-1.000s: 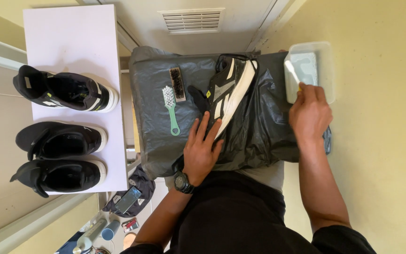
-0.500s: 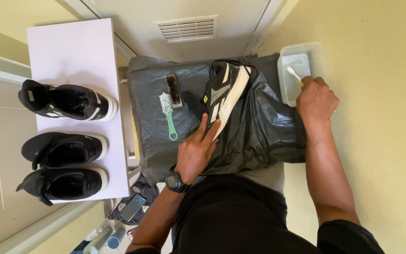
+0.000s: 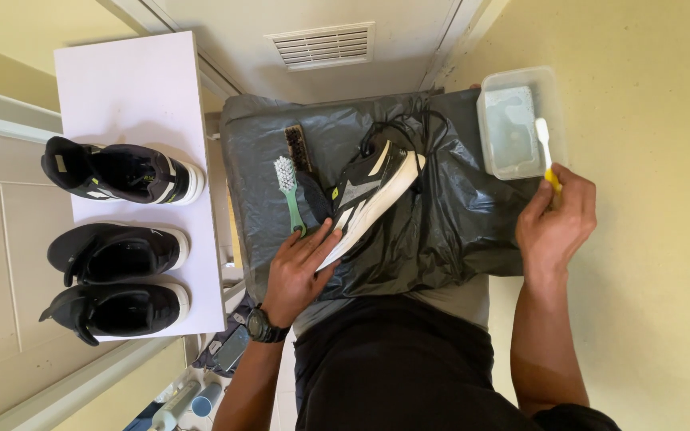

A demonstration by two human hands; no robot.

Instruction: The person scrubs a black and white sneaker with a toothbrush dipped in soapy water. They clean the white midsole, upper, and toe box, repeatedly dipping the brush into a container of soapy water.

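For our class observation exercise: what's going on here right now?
A person steadies a black-and-white sneaker with the left hand on a black plastic bag across their lap. The right hand holds a yellow toothbrush over a clear plastic tub. A green brush lies nearby; three black shoes sit on a white board.

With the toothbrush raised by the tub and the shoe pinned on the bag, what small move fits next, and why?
Probably bring the toothbrush in the right hand across to the shoe. Its head hangs above the tub of water, and the left hand holds the shoe on its side on the black bag, sole edge exposed.
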